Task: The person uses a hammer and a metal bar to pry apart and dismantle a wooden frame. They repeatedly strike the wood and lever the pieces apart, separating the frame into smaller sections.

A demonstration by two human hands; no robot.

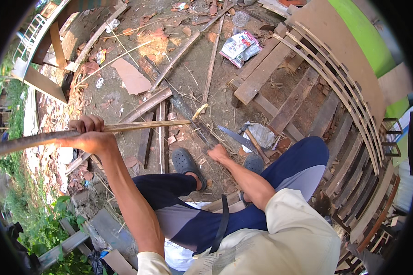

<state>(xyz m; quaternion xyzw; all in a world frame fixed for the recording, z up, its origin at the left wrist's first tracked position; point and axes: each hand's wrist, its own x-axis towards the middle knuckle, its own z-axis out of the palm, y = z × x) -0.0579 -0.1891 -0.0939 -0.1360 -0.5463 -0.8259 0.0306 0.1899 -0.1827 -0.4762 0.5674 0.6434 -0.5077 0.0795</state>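
Note:
My left hand (88, 134) is wrapped round a long wooden pole (147, 125), dark and rough at the left, pale and shaved towards its right tip. My right hand (219, 154) is closed on the handle of a long knife (201, 133), its narrow blade reaching up-left to near the pole's tip. A pale curled shaving (198, 111) shows right at that tip. To the right of the knife lie a hand saw (236, 137) with a bluish blade and a hammer (257, 144) with a wooden handle, beside a crumpled white plastic bag (261, 134).
Wooden slats (303, 91) form a low platform on the right, with long thin strips (353, 91) across it. Loose planks (144, 107) and a flat pinkish board piece (130, 76) lie on the littered ground ahead. My shoes (186, 161) are just before me. Green plants (59, 220) grow at lower left.

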